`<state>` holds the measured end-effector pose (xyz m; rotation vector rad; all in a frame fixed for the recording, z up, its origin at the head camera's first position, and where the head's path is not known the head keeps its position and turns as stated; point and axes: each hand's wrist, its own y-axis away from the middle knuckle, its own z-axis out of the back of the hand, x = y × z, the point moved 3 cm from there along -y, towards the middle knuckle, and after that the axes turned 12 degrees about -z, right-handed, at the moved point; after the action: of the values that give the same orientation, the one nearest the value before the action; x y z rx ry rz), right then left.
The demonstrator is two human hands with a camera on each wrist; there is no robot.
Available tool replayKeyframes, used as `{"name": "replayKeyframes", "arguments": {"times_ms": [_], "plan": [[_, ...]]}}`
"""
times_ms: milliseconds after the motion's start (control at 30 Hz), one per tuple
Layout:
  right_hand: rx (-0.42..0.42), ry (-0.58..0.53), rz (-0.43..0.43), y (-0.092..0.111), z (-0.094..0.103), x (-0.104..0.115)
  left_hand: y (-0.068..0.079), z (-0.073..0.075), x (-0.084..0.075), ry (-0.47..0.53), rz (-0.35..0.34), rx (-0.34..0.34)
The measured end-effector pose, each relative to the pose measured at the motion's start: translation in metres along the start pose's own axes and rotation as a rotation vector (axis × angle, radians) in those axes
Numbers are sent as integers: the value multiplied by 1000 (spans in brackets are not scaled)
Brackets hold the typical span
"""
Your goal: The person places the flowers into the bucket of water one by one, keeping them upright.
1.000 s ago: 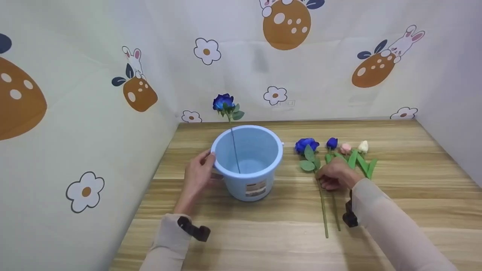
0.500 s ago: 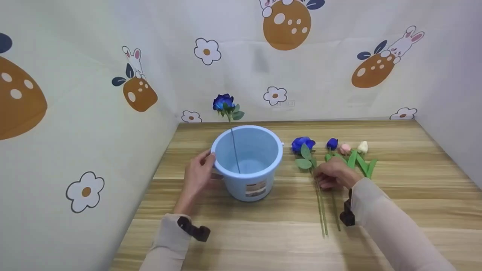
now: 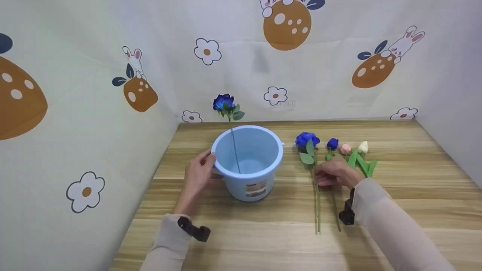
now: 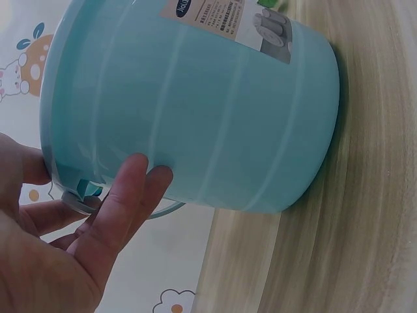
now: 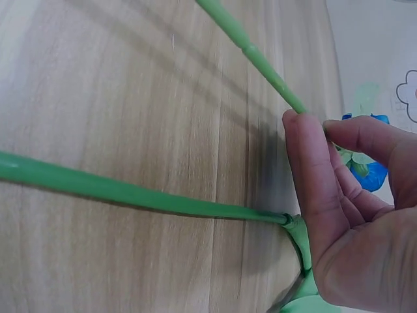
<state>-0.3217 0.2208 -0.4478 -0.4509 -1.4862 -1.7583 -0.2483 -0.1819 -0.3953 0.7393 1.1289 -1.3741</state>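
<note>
A light blue bucket [image 3: 248, 180] stands upright on the table, with a blue rose [image 3: 223, 102] leaning inside it, its bloom above the far-left rim. My left hand [image 3: 199, 171] holds the bucket's left rim; in the left wrist view, fingers [image 4: 124, 202] lie along its outer wall near the handle joint. To the bucket's right, my right hand [image 3: 337, 172] pinches the stem of another blue rose [image 3: 307, 140] between thumb and fingertips. In the right wrist view that green stem [image 5: 260, 62] stands off the tabletop, a shadow beneath it. My right hand partly covers the tulips' leaves.
Right of the held rose lie a blue tulip [image 3: 332, 143], a pink tulip [image 3: 345, 148] and a white tulip [image 3: 363, 146]. Wood-patterned table [image 3: 263, 237] surrounds the bucket. Printed cloth walls [image 3: 233, 75] rise behind and at the sides.
The pinched rose has shifted slightly away from me, its lower stem end swinging left and leaving the table. My left hand and the bucket have stayed still.
</note>
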Motion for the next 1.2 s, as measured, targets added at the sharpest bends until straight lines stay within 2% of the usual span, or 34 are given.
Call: {"name": "replayKeyframes", "arguments": {"times_ms": [367, 667, 833, 1200], "plan": [[-7, -23, 6, 1, 2, 10, 0, 0, 0, 10, 19, -8], [4, -71, 33, 4, 3, 15, 1, 1, 0, 26, -42, -35], [-16, -63, 53, 6, 5, 18, 1, 0, 0, 37, -15, -22], [5, -78, 79, 10, 8, 23, 1, -1, 0, 40, 19, -1]]}}
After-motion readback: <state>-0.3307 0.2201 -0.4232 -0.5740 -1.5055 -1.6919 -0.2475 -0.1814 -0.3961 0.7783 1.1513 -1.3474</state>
